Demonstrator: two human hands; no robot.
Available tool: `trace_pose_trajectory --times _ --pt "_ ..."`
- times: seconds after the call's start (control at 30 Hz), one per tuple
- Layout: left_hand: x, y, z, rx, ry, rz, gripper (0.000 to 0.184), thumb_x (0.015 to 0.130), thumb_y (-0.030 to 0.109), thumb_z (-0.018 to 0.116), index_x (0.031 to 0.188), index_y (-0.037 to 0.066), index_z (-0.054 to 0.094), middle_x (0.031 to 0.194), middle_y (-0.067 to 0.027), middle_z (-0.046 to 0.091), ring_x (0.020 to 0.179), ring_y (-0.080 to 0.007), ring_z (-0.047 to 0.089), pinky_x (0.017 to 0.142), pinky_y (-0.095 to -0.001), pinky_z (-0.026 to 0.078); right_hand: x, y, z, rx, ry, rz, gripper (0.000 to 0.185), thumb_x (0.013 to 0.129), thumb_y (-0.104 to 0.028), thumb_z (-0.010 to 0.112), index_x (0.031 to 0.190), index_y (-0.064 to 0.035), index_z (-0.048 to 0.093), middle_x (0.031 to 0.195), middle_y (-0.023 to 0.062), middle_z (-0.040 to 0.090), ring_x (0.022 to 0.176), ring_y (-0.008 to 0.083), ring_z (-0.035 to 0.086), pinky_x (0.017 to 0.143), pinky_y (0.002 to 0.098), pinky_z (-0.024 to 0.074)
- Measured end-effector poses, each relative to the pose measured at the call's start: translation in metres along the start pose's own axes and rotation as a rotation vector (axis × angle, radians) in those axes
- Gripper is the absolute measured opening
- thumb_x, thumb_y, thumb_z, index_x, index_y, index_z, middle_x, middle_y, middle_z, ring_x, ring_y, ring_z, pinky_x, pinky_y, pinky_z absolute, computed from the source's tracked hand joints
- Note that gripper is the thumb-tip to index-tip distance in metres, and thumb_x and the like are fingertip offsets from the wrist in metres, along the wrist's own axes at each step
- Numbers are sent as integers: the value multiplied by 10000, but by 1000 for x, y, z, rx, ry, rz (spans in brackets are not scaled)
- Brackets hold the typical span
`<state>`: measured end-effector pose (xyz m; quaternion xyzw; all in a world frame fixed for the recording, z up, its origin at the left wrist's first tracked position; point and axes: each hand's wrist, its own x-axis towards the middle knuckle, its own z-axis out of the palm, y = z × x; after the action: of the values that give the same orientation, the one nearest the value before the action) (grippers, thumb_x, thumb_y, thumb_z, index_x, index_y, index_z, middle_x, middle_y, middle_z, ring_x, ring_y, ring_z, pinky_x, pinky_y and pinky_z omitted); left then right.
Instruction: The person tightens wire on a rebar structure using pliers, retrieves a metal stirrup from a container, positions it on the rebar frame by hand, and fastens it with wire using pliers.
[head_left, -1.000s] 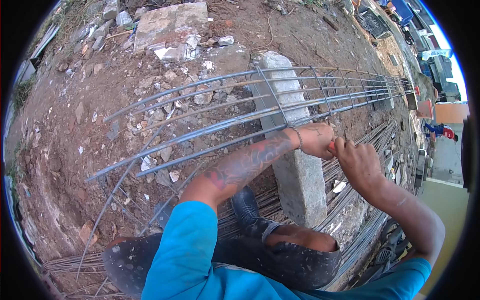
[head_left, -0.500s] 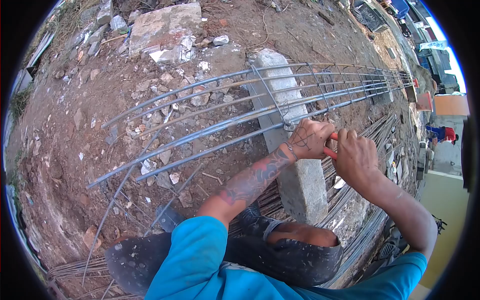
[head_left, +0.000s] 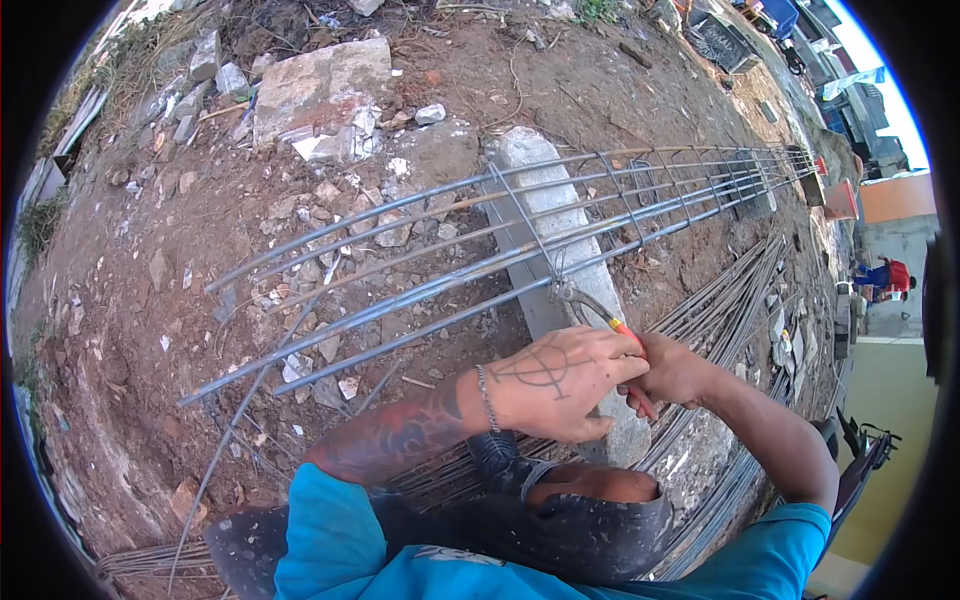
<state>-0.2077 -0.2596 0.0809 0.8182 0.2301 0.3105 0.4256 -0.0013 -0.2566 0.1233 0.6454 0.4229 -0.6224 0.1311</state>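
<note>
Red-handled pliers [head_left: 622, 328] have their metal jaws at the corner of a square stirrup on the rebar cage [head_left: 470, 272]. My right hand [head_left: 672, 372] is wrapped round the red handles. Just left of it, my left hand [head_left: 565, 382], tattooed on its back, has its fingertips against the upper part of the handles; its thumb is apart below. Whether those fingertips grip the pliers is hard to make out. Under the cage lies a long concrete block [head_left: 545, 165], partly hidden by my left hand.
Loose steel rods [head_left: 725, 300] lie on the dirt to the right. A flat concrete slab [head_left: 325, 85] and rubble are at the upper left. Another person [head_left: 885, 278] in red is at the far right, near a wall. My knees are below the block.
Both hands have moved down and back from the cage, uncovering the pliers' jaws. My left hand has turned flatter, its fingers loosened. The view has shifted slightly.
</note>
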Motion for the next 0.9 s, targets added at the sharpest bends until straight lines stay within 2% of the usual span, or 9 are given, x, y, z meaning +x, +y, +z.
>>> trace_pose_trajectory --times 0.03,0.07,0.13,0.2,0.5,0.6,0.67,0.83,0.9 --pt "6 7 -49 -278 -98 -105 390 765 224 640 1087 4 620 1195 -180 583 1085 -304 591 958 -405 446 -3 -4 0 -25 64 33 176 869 -57 588 905 98 513 699 127 594 524 183 615 476 308 540" --pt "10 -16 -79 12 176 -161 509 840 281 610 1255 2 518 1296 -198 504 1173 -320 527 1009 -402 401 -4 -7 -1 -4 93 23 176 869 -57 588 905 98 513 699 127 594 524 183 615 476 308 540" --pt "21 -113 -81 330 464 -351 607 861 413 561 1299 4 465 1309 -213 491 1169 -338 528 1007 -429 397 -7 -14 -5 -82 53 89 186 873 -96 610 900 71 533 676 112 601 554 185 633 460 300 527" --pt "31 -210 -61 500 309 -556 715 881 544 513 1343 7 413 1322 -228 479 1165 -355 530 1004 -457 393 -5 -13 -9 -107 62 81 199 875 -106 610 902 79 545 698 123 612 570 187 642 477 304 537" --pt "75 -233 -43 671 117 -470 575 891 542 485 1083 0 492 1055 -206 559 922 -398 600 774 -488 482 -6 -13 -15 -110 -7 80 208 858 -99 595 846 99 534 692 144 614 548 204 639 490 314 548" --pt "74 -221 -47 667 93 -513 635 905 515 458 1268 -6 438 1154 -226 543 948 -411 603 802 -487 491 -1 -10 3 -124 -26 82 219 863 -85 579 902 113 494 680 158 611 554 215 649 491 329 541" --pt "73 -226 -45 675 73 -554 680 909 502 447 1353 -8 376 1198 -239 530 960 -414 603 812 -487 493 3 13 27 -101 230 1 217 856 -87 576 936 88 474 680 176 614 566 220 657 514 351 530" --pt "76 -225 -43 653 50 -562 668 908 485 443 1351 -11 382 1192 -237 539 971 -409 608 830 -491 484 31 53 73 -127 493 -90 265 849 -110 588 1014 46 452 754 329 588 810 512 593 645 522 464" --pt "79 -222 -47 653 25 -574 667 906 490 445 1352 -4 389 1181 -233 547 974 -403 610 828 -494 482 44 64 86 -89 538 -138 271 849 -108 590 1026 42 450 753 328 589 802 512 594 642 521 465"
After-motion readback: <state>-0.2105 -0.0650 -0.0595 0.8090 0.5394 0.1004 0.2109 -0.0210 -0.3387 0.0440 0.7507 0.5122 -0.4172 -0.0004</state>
